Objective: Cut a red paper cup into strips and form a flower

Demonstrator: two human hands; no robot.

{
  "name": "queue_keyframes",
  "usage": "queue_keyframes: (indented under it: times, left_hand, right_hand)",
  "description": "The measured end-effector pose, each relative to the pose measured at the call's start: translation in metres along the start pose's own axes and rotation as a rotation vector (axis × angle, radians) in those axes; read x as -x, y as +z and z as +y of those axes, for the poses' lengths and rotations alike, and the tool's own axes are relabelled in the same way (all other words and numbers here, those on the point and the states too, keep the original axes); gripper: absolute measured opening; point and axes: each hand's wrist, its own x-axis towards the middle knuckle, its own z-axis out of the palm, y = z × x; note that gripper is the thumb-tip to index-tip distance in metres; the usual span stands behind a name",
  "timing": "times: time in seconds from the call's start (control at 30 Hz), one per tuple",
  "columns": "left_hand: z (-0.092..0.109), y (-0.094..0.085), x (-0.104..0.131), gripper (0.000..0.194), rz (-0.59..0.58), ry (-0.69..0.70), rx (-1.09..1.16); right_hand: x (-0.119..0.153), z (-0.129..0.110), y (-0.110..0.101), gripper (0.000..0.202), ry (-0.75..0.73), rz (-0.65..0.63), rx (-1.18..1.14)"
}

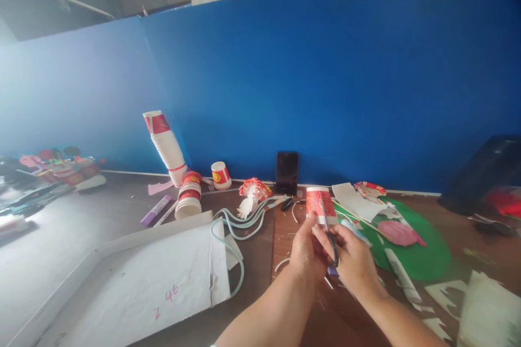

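Note:
Over the brown table, my left hand (306, 245) pinches a red and white paper cup (316, 201) near its lower edge. In my right hand (353, 256) is a pair of scissors (334, 246) with dark handles, its blades lying along the cup. Whether the blades have cut into the wall I cannot tell. Behind my right hand spreads a round green sheet (427, 246), with a pink petal-shaped piece (401, 233) and a curled white paper piece (358, 203) on it. A red and white fringed paper flower (254, 190) lies to the left of the cup.
A leaning stack of paper cups (166, 149) and a single cup (221, 175) stand by the blue partition (305, 76). A black phone (287, 172) leans there too. At left lie a white cardboard box (142, 282), a looped pale cable (243, 271) and a purple glue stick (156, 210).

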Motion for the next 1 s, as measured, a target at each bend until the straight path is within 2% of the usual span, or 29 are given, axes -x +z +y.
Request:
queue_keyframes:
  times: [0.1,0.23,0.47,0.6,0.8,1.0]
  left_hand:
    - [0.001,-0.002,-0.001,0.033,-0.001,-0.010,0.007]
    - [0.001,-0.003,-0.002,0.025,0.028,0.049,0.027]
    - [0.000,0.000,0.001,0.031,0.041,0.068,-0.042]
    - [-0.001,0.000,0.002,0.029,0.017,0.096,-0.023]
    - [-0.001,0.000,0.001,0.029,0.023,0.085,-0.034]
    - [0.003,0.002,0.005,0.038,-0.006,0.001,-0.047]
  right_hand:
    - [-0.001,0.005,0.002,0.045,0.003,-0.041,-0.066]
    - [-0.004,0.013,0.003,0.045,0.026,-0.076,-0.146]
    - [-0.004,0.015,0.002,0.042,0.075,-0.071,-0.137]
    - [-0.003,0.012,0.001,0.043,0.047,-0.051,-0.111]
    - [-0.001,0.006,0.000,0.037,0.039,-0.031,-0.055]
    - [-0.002,0.002,-0.001,0.031,0.037,-0.025,-0.036]
